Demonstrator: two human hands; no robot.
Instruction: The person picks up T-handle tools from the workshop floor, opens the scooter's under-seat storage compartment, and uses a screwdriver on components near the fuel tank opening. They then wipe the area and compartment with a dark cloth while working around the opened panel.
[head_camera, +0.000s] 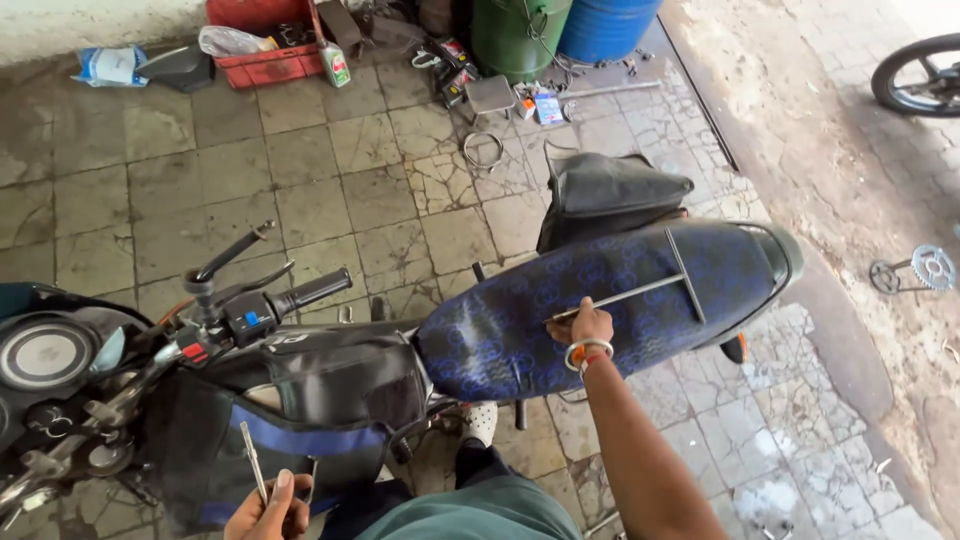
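A motorcycle stands across the view, with a blue patterned seat (560, 310) and a black covered tank (330, 380). A long metal T-handle wrench (650, 285) lies on the seat. My right hand (580, 325) rests on the seat and grips the shaft end of that wrench. An orange and white bangle sits on the wrist. My left hand (270, 510) is at the bottom edge beside the tank, shut on a thin metal tool (253, 460) that points upward. The handlebar grip (310, 292) and speedometer (45, 352) are at the left.
A red crate (265, 60), a green drum (520, 30) and a blue drum (605, 25) stand at the back among scattered parts. A black bag (610, 190) lies behind the seat. A crank sprocket (915, 270) lies right; a wheel (920, 75) shows top right.
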